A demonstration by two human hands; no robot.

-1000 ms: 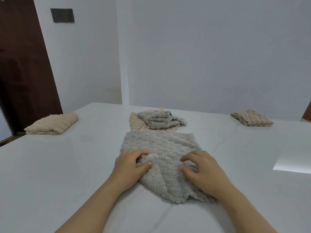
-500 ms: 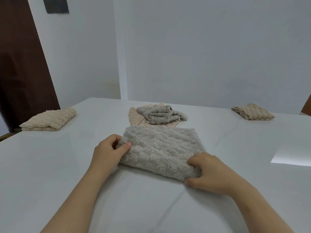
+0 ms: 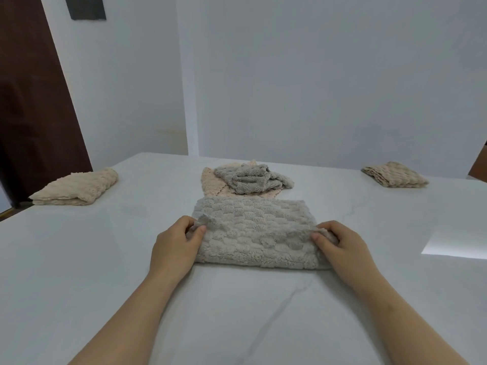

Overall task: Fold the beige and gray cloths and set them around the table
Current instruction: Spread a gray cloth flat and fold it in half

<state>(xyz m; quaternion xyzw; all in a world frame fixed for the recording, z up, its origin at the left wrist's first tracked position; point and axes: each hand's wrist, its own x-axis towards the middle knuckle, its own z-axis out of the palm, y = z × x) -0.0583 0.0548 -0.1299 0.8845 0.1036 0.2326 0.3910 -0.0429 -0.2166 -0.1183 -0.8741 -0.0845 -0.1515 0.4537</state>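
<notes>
A gray cloth point(image 3: 253, 230) lies folded double on the white table point(image 3: 79, 272) right in front of me. My left hand point(image 3: 175, 245) pinches its left corner and my right hand point(image 3: 340, 246) pinches its right corner. Behind it a crumpled gray cloth point(image 3: 250, 177) rests on a flat beige cloth point(image 3: 210, 184). A folded beige cloth point(image 3: 76, 188) sits at the table's left edge. Another folded beige cloth point(image 3: 395, 175) sits at the far right.
A dark brown door point(image 3: 31, 101) stands left of the table, with a dark wall plate point(image 3: 85, 7) beside it. White walls close the back. A bright light patch point(image 3: 456, 241) lies on the tabletop at right.
The gray cloth went from loosely gathered under my hands to folded double and squared. My hands moved apart to its left and right corners and now pinch them.
</notes>
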